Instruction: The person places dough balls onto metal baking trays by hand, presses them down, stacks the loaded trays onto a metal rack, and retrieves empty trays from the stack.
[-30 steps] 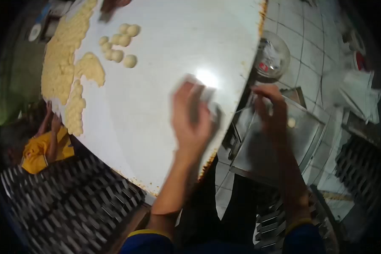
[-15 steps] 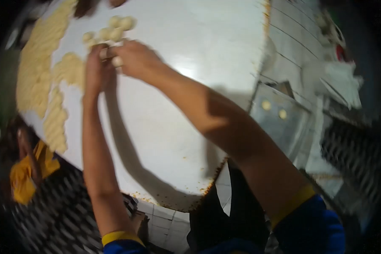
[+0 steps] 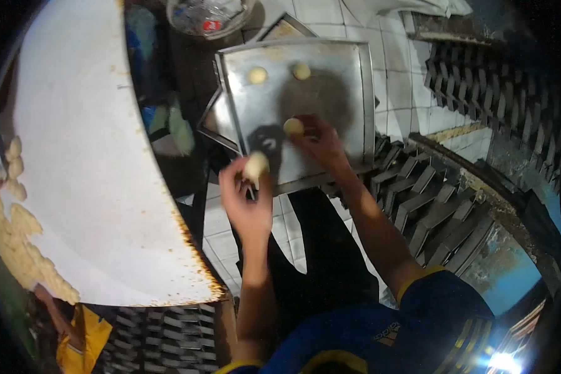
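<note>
My left hand (image 3: 246,198) is closed round a pale dough ball (image 3: 255,167), held near the front left corner of a metal baking tray (image 3: 234,106). Over the middle of that tray, my right hand (image 3: 321,142) grips a second dough ball (image 3: 293,127) in its fingertips. Whether this ball touches the metal I cannot tell. Two more balls, a left one (image 3: 257,75) and a right one (image 3: 301,71), lie apart toward the tray's far side.
To the left stands a white table (image 3: 100,156) with crumbs along its edge and a mass of dough (image 3: 28,249) at its far left. Another person's yellow garment (image 3: 87,336) shows at lower left. Stacked dark metal racks (image 3: 424,193) stand on the right. A basin (image 3: 215,28) sits beyond the tray.
Both hands have moved from the dough balls on the table to the tray at the right, each carrying a ball. My view has turned right with them.
</note>
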Demonstrator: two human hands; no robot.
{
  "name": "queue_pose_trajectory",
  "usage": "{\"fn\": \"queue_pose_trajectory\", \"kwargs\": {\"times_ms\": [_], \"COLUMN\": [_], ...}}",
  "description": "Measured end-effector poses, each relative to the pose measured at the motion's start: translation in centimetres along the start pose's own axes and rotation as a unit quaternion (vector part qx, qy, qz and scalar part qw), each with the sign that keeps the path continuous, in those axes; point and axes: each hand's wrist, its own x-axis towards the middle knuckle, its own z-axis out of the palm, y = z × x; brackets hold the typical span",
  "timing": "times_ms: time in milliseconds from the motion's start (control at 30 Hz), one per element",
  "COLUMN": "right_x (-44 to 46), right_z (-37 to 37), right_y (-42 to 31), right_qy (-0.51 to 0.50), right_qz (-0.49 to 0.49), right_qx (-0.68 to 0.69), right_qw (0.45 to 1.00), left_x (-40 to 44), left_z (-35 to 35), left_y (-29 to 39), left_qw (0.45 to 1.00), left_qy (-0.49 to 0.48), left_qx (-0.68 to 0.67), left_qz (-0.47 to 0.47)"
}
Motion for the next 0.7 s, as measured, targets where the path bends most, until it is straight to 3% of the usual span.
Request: {"fn": "queue_pose_trajectory", "kwargs": {"times_ms": [67,100,167,300,367,467,600,700], "right_x": [1.6,2.9,5.7,8.1,8.6,8.8,8.4,9.4], "right_z": [-3.6,-4.7,-5.3,-6.2,-6.3,-6.7,-5.7,-5.0], "right_y": [5.4,8.7,13.9,14.3,15.0,14.6,13.1,15.2], "right_qy": [0.084,0.084,0.121,0.108,0.116,0.099,0.111,0.098], "right_qz": [0.002,0.012,-0.123,-0.104,-0.148,-0.224,-0.237,-0.275], "right_qx": [-0.125,-0.119,-0.182,-0.125,-0.268,-0.357,-0.391,-0.456], "right_qw": [0.989,0.989,0.968,0.981,0.945,0.901,0.882,0.841], "left_x": [3.2,4.9,7.4,10.4,10.7,10.8,10.4,10.7], "left_z": [4.2,5.8,7.9,10.4,10.5,10.3,10.6,11.0], "left_y": [-6.4,-9.6,-12.6,-16.9,-18.0,-18.8,-18.3,-20.1], "left_qw": [0.986,0.971,0.943,0.909,0.893,0.882,0.845,0.835], "left_qy": [-0.012,-0.003,-0.03,-0.069,-0.081,-0.094,-0.071,-0.125], "left_qx": [0.132,0.184,0.276,0.348,0.384,0.4,0.45,0.433], "left_qz": [0.102,0.151,0.182,0.219,0.22,0.23,0.279,0.316]}}
